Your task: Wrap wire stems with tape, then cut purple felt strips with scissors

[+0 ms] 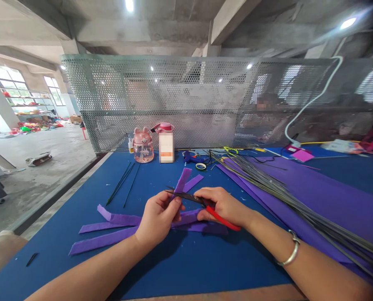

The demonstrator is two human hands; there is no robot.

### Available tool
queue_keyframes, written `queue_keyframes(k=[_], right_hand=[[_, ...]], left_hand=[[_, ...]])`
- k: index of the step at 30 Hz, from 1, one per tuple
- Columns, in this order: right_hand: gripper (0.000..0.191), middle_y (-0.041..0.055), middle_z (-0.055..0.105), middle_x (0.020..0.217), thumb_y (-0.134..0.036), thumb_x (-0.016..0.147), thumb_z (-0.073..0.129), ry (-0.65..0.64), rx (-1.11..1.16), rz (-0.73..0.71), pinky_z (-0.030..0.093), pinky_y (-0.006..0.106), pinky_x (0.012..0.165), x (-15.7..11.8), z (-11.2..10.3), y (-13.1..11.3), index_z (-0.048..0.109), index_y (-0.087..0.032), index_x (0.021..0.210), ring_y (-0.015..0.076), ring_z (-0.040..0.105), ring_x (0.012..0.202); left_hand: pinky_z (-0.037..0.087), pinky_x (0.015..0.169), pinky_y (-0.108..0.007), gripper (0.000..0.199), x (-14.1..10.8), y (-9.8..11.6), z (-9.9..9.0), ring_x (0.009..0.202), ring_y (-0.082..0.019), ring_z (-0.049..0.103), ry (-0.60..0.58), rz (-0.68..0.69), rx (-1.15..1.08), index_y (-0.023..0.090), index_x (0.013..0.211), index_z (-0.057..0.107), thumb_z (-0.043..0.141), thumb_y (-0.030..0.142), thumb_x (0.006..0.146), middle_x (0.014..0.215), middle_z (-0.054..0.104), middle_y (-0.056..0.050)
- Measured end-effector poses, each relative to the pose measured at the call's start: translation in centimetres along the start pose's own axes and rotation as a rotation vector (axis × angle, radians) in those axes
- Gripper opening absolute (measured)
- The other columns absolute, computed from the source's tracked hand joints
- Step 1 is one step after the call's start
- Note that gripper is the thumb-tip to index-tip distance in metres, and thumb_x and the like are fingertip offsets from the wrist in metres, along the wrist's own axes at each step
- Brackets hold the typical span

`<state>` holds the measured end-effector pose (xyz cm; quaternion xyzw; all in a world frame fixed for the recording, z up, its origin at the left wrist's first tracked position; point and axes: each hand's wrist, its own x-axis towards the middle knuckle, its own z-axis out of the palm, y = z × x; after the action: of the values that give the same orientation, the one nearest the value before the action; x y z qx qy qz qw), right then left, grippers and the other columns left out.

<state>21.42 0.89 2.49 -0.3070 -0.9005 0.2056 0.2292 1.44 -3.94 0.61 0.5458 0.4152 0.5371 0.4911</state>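
Between the fingers of my left hand is a purple strip, its free end pointing up and away. My right hand grips a pair of scissors with red handles. Their dark blades lie across the strip just above my left fingertips; whether they are parted around it is hard to make out. Several more purple strips lie crossed on the blue table beneath and beside my hands. Parts of those strips are hidden by my left hand.
To the right, a bundle of long thin stems rests on large purple sheets. Dark wires lie at the left. A pink bottle, a blue glue gun and a tape roll stand near the perforated metal screen.
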Motion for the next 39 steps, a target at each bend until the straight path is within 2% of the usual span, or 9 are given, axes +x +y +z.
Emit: queue_keyframes(k=[6, 13, 19, 25, 34, 39], right_hand=[[0.036, -0.0001, 0.053, 0.072, -0.049, 0.076, 0.065, -0.004, -0.007, 0.018, 0.035, 0.021, 0.053, 0.04, -0.16, 0.25, 0.062, -0.015, 0.089, 0.0102, 0.041, 0.058], [0.036, -0.0002, 0.053, 0.073, -0.049, 0.077, 0.064, -0.003, -0.010, 0.015, 0.036, 0.021, 0.056, 0.06, -0.12, 0.47, 0.060, -0.015, 0.089, 0.0109, 0.042, 0.061], [0.062, 0.0011, 0.052, 0.083, -0.063, 0.061, 0.070, -0.041, -0.036, 0.003, 0.038, 0.023, 0.059, 0.02, -0.31, 0.19, 0.055, -0.018, 0.101, 0.0139, 0.042, 0.066], [0.061, 0.0005, 0.050, 0.082, -0.064, 0.062, 0.068, -0.056, -0.001, -0.018, 0.036, 0.023, 0.059, 0.00, -0.09, 0.02, 0.055, -0.017, 0.098, 0.0135, 0.040, 0.067], [0.067, -0.0011, 0.045, 0.079, -0.069, 0.062, 0.063, -0.126, 0.193, -0.038, 0.032, 0.022, 0.055, -0.07, 0.00, 0.28, 0.055, -0.015, 0.100, 0.0113, 0.034, 0.064], [0.064, -0.0019, 0.043, 0.073, -0.071, 0.066, 0.057, -0.082, 0.200, -0.023, 0.029, 0.022, 0.052, -0.02, 0.20, 0.25, 0.057, -0.014, 0.093, 0.0102, 0.031, 0.060]], left_hand=[[0.035, 0.038, -0.018, 0.032, 0.00, 0.25, 0.04, 0.042, -0.006, 0.052, -0.004, -0.089, 0.023, 0.016, 0.080, 0.058, 0.059, 0.047, 0.076, 0.073, 0.064, 0.000], [0.032, 0.040, -0.018, 0.029, 0.14, 0.04, -0.08, 0.041, -0.005, 0.043, -0.017, -0.005, 0.042, 0.015, 0.073, 0.056, 0.057, 0.043, 0.080, 0.056, 0.053, 0.004], [0.035, 0.042, -0.019, 0.029, 0.36, -0.04, -0.20, 0.042, -0.006, 0.045, 0.049, -0.004, 0.005, 0.016, 0.077, 0.056, 0.057, 0.044, 0.079, 0.058, 0.056, 0.003], [0.034, 0.042, -0.019, 0.029, 0.29, -0.51, -0.24, 0.044, -0.006, 0.044, 0.013, 0.009, 0.011, 0.015, 0.081, 0.057, 0.057, 0.043, 0.079, 0.059, 0.055, 0.003], [0.034, 0.043, -0.019, 0.027, 0.09, -0.47, -0.22, 0.044, -0.006, 0.042, -0.035, 0.035, 0.042, 0.015, 0.072, 0.054, 0.055, 0.040, 0.081, 0.055, 0.051, 0.003], [0.034, 0.043, -0.019, 0.026, 0.11, -0.46, -0.27, 0.044, -0.007, 0.043, -0.032, 0.027, 0.054, 0.015, 0.071, 0.054, 0.055, 0.039, 0.081, 0.055, 0.051, 0.003]])
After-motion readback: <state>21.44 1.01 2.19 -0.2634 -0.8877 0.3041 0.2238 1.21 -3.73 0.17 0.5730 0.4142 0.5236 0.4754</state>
